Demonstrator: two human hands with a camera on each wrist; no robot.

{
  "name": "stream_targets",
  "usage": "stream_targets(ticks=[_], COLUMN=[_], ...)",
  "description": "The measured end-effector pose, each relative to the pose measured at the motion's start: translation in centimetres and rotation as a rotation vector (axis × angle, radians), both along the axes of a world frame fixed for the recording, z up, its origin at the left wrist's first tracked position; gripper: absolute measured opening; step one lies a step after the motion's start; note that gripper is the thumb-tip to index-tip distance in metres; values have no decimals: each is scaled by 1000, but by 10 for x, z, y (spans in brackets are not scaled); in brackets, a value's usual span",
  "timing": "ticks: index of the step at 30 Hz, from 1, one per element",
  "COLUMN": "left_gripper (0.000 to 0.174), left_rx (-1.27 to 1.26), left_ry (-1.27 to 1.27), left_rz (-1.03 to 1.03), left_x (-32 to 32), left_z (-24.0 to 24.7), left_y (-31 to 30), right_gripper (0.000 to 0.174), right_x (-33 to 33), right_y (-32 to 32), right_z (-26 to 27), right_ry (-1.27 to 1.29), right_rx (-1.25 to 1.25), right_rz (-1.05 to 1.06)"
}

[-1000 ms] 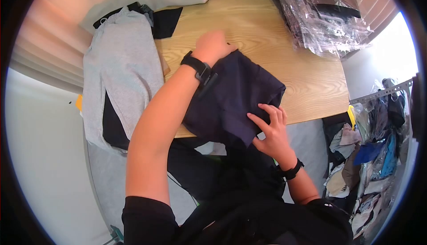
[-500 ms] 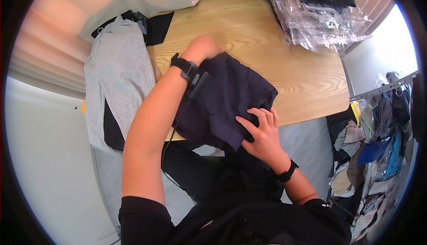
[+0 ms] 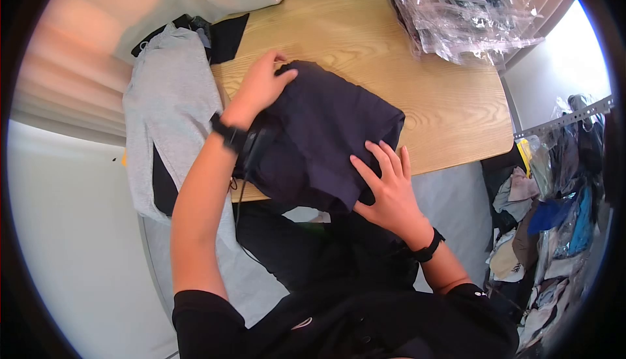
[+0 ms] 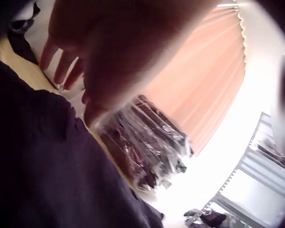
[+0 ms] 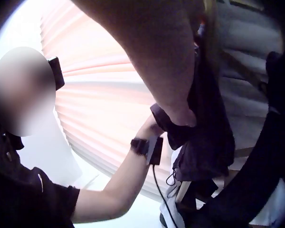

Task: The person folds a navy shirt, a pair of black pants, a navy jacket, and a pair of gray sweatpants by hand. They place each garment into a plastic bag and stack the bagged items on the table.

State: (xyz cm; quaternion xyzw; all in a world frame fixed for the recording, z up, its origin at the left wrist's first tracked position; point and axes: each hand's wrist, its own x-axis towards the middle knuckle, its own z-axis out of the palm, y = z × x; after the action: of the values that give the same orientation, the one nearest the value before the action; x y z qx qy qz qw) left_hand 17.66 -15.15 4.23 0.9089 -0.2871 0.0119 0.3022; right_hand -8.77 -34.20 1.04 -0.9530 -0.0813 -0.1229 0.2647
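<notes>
Dark garment: overhanging the near edge of our tabletop.
Left hand: we've shifted it leftward; fingers loosely spread, gripping nothing.
Right hand: fingers splayed across the garment.
Handling: left grip apparently released.

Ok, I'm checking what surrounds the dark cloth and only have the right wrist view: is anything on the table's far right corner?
Observer: Yes, a stack of things in clear plastic bags lies on that corner of the wooden table.
Operator: Thanks. I can't make out the fingers of the left hand. How are they?
Observer: In the left wrist view those fingers are spread, with gaps showing between them.
</notes>
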Motion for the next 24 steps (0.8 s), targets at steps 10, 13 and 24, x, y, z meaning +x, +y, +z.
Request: stream_targets(ticks=[10,13,24], left_gripper=[67,64,58], left_rx=[291,374,482], left_ry=[96,-69,-200], left_rz=[-122,-18,194], left_x=[-159,-165,-152], left_z=[10,-8,-42], left_y=[40,31,29], right_gripper=[70,70,28], right_x=[42,40,-95], right_y=[-31,-45,-361], right_z=[-1,5,93], right_ry=[18,-64,-894], right_rx=[-129,75,-608], right_rz=[-162,-138,-786])
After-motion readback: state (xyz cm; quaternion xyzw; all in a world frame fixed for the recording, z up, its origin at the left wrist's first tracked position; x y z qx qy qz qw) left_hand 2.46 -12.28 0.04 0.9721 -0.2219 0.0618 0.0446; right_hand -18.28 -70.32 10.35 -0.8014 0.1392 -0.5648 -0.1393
